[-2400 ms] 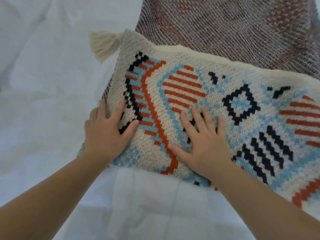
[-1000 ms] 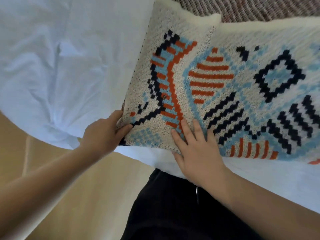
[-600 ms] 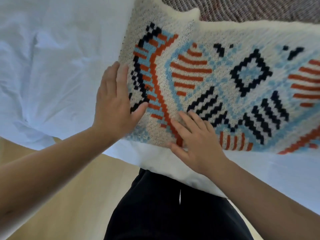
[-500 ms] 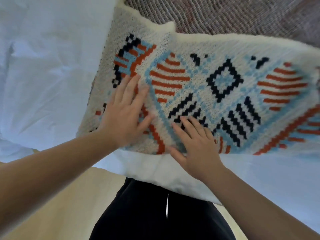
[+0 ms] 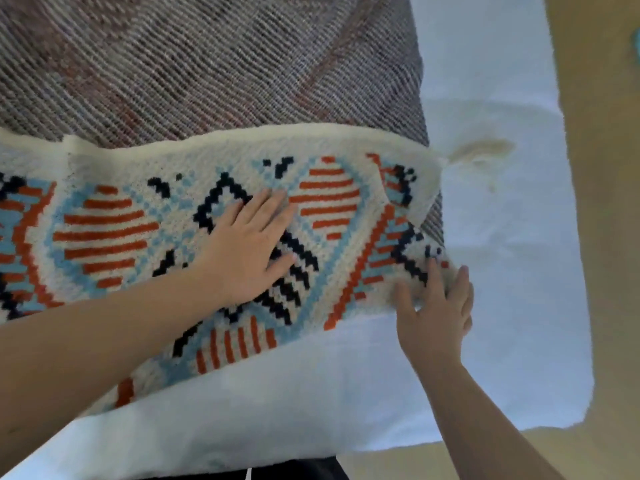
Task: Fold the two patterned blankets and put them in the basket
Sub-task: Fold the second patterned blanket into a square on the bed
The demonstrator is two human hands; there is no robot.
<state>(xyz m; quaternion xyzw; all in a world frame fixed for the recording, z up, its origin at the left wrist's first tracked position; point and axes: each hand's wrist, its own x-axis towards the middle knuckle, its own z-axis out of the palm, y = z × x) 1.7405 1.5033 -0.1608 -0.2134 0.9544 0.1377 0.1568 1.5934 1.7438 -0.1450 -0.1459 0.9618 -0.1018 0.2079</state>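
A bedroom in a home: a bed dressed in a rumpled white cotton sheet (image 5: 512,237) stands on pale wooden flooring (image 5: 609,202), with a cream knitted throw patterned in orange, blue and black (image 5: 138,209) and a brown-grey woven blanket (image 5: 207,64) spread across the mattress.

hands slid right | right hand (image 5: 437,308) at blanket (image 5: 145,216) right corner
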